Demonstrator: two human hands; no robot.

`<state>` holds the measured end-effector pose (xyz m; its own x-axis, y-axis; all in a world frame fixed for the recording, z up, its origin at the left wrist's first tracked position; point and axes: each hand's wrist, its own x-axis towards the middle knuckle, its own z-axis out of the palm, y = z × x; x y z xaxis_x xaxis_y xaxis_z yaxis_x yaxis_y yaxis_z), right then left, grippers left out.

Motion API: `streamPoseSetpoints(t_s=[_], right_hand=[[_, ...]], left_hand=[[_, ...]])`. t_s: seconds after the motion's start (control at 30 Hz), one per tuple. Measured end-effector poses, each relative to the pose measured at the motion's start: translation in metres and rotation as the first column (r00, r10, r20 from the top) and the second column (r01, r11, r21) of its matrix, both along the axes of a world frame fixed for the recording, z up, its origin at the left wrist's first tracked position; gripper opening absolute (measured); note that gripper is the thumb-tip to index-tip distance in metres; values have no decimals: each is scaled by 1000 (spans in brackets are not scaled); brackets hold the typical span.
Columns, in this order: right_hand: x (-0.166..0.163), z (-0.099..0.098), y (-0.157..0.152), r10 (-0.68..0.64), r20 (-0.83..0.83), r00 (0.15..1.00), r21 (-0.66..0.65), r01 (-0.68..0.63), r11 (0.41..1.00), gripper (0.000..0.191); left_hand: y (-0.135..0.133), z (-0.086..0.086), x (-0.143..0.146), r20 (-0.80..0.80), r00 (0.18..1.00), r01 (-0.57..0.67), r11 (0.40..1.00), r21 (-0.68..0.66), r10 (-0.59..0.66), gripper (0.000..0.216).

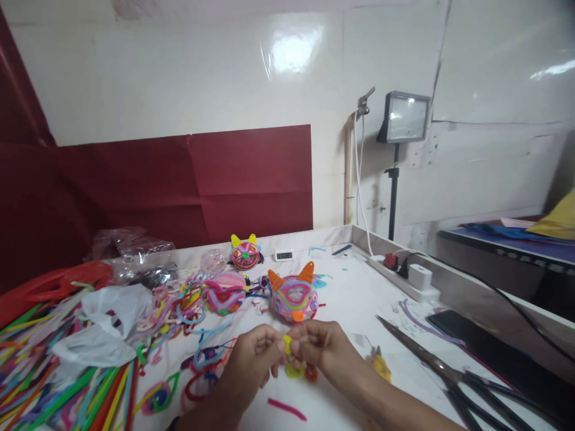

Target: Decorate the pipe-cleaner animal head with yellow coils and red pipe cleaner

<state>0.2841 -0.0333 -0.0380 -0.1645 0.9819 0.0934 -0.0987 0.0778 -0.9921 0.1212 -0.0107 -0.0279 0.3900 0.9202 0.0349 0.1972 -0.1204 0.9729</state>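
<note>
My left hand (252,358) and my right hand (324,347) meet above the white table (359,299), fingers pinched together on a small yellow pipe-cleaner piece (287,343). Just below them lie a yellow loop (294,371) and an orange bit (311,374). Beyond the hands sits a multicoloured pipe-cleaner cat head with orange ears (294,294). A second cat head with yellow ears (245,252) stands farther back, and a pink coiled shape (226,291) lies to its left front.
Loose pipe cleaners (67,383) and plastic bags (105,323) cover the left side. A pink piece (287,409) lies near me. Large scissors (449,371) and a dark phone (494,353) lie right. A power strip (406,276), lamp (403,117) and small clock (284,255) stand behind.
</note>
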Motion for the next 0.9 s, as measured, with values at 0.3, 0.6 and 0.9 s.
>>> streamPoseSetpoints(t_s=[0.3, 0.6, 0.9], right_hand=[[3, 3, -3, 1, 84, 996, 36, -4, 999, 15], [9, 1, -6, 22, 237, 971, 107, -49, 993, 9], [53, 3, -1, -182, 548, 817, 250, 48, 967, 13]], left_hand=[[1, -15, 4, -9, 1000, 7, 1000, -2, -7, 35], [1, -15, -6, -23, 998, -57, 997, 50, 58, 35], [24, -32, -26, 73, 978, -196, 980, -15, 197, 41]])
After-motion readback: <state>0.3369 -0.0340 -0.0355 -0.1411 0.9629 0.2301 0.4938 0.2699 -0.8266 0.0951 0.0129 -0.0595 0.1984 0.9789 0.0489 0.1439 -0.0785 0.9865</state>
